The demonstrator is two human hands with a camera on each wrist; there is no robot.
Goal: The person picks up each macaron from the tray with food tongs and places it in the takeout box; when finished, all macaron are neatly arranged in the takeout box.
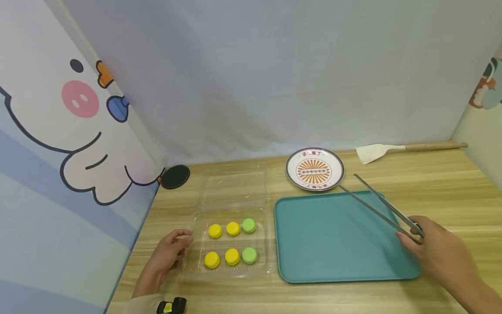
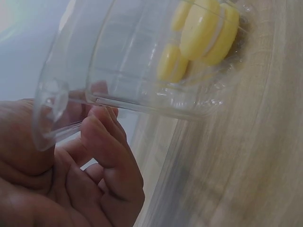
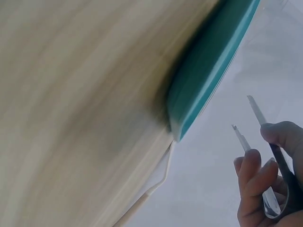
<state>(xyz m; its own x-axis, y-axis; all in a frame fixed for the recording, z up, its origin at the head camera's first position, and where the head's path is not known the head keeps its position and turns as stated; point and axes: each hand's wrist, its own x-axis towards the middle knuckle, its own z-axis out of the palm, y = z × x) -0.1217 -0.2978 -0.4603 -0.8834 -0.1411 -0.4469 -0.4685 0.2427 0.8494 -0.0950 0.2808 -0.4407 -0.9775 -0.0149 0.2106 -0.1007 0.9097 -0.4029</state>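
Observation:
In the head view a clear plastic box (image 1: 259,272) lies with its lid (image 1: 235,185) folded open toward the back. Inside it stand two rows of macarons, yellow ones (image 1: 232,257) on the left and green ones (image 1: 249,256) on the right. My left hand (image 1: 166,255) grips the box's left edge, its thumb and fingers about the rim (image 2: 45,113) in the left wrist view. Metal tongs (image 1: 386,209) are held in my right hand (image 1: 441,244), their arms spread apart with nothing between the tips. The tongs reach over the right part of a teal tray (image 1: 333,240).
Behind the tray sits a round plate (image 1: 313,169) with a red and orange print. A spatula (image 1: 412,148) with a wooden handle lies at the back right. At the back left is a black disc (image 1: 175,176). Cloth walls (image 1: 255,87) close off the back and sides.

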